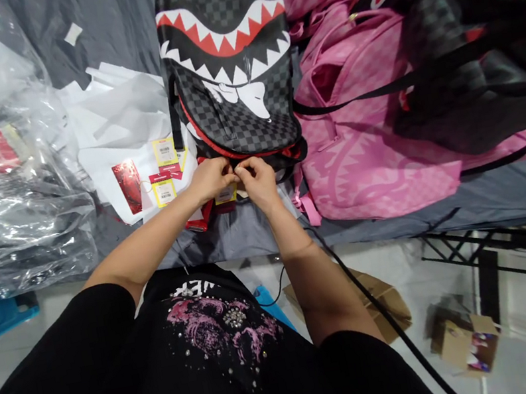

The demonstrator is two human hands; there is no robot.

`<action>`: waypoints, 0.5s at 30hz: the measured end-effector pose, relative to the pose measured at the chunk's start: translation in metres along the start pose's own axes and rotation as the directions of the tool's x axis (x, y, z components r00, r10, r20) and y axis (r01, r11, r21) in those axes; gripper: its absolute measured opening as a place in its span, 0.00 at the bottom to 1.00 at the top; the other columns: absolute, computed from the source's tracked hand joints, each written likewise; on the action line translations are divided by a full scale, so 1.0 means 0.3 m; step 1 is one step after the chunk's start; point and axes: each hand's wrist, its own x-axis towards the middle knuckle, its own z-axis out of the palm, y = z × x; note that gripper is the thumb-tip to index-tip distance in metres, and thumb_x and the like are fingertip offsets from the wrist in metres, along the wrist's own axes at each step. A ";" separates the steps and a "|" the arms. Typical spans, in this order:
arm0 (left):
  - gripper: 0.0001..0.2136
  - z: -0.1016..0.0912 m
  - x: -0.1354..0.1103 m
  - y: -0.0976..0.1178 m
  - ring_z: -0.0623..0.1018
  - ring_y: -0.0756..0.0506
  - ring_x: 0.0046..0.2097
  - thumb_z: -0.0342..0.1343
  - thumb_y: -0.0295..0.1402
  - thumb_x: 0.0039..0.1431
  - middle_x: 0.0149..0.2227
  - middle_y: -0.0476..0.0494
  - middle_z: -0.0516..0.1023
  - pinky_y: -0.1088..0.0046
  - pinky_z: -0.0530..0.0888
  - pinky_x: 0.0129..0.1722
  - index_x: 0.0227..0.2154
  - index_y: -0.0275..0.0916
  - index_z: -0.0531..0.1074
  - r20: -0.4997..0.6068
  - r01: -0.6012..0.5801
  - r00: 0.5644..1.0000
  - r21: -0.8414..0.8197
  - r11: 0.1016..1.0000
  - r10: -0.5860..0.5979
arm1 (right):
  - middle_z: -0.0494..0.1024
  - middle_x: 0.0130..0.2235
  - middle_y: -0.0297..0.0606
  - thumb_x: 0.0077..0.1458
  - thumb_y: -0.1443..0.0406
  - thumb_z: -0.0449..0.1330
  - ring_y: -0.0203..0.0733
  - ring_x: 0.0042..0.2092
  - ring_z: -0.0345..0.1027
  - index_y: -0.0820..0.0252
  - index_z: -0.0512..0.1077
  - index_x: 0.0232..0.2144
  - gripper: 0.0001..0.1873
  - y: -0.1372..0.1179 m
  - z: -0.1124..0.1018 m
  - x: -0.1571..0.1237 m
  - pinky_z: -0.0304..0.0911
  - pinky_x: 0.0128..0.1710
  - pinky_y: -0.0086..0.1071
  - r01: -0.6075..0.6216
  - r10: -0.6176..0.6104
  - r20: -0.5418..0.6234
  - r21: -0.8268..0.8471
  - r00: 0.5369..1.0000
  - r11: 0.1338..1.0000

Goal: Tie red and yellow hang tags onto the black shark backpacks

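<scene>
A dark checkered backpack (239, 113) with a red and white shark-mouth print lies on the grey-covered table. At its near edge, along the red trim, my left hand (212, 177) and my right hand (259, 181) meet with fingertips pinched close together. What they grip is too small to make out. Just beneath them a yellow-edged tag (225, 194) hangs, partly hidden by the fingers. Left of my left hand, more yellow and red tags (164, 190) and a shiny red card (128, 186) rest on white paper sheets (120, 110).
Clear plastic bags (6, 199) cover the table's left side. Pink backpacks (378, 164) and black bags (454, 71) with loose straps crowd the right. A black cable (377, 306) runs down past my right arm. Cardboard boxes (470, 347) stand on the floor.
</scene>
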 end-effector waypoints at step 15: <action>0.07 0.022 -0.043 0.030 0.78 0.44 0.37 0.56 0.30 0.58 0.35 0.43 0.82 0.71 0.69 0.37 0.34 0.37 0.80 -0.036 0.034 0.999 -0.065 0.997 -0.036 | 0.74 0.32 0.36 0.53 0.67 0.57 0.43 0.39 0.67 0.56 0.68 0.26 0.04 -0.003 0.020 -0.009 0.64 0.45 0.36 -0.019 0.016 -0.061 -0.061 0.998 0.998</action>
